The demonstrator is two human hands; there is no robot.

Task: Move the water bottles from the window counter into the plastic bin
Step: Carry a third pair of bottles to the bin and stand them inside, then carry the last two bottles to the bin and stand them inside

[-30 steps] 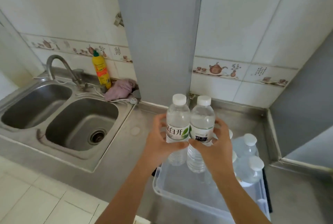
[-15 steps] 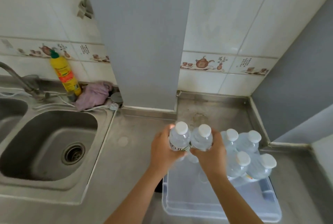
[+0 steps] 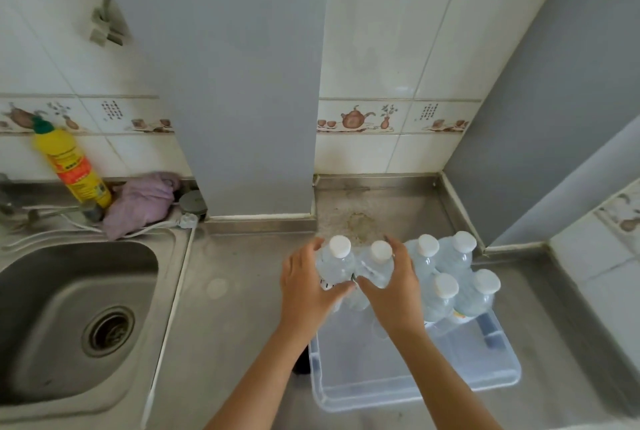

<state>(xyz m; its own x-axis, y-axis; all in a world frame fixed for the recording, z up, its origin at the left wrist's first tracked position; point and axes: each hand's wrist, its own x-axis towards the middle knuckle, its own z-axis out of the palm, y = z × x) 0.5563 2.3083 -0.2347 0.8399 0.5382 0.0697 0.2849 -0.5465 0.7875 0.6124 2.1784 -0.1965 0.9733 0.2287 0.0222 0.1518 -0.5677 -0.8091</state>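
Observation:
A clear plastic bin (image 3: 408, 391) sits on the steel counter at lower centre-right. My left hand (image 3: 306, 286) grips one clear water bottle with a white cap (image 3: 337, 256), and my right hand (image 3: 394, 286) grips a second one (image 3: 379, 261) beside it. Both bottles stand upright, side by side, down inside the bin's far left part. Several more white-capped water bottles (image 3: 450, 267) stand upright in the bin's far right part, touching the pair I hold. The held bottles' lower halves are hidden behind my hands.
A steel sink (image 3: 72, 322) lies at the left, with a yellow detergent bottle (image 3: 71, 166), a purple cloth (image 3: 142, 202) and white cords behind it. A grey pillar (image 3: 242, 83) and tiled wall rise at the back. A raised ledge (image 3: 602, 256) borders the right.
Both hands have lowered the two bottles from above the bin down into it, next to the bottles standing there. The camera has tilted down and shifted to the right.

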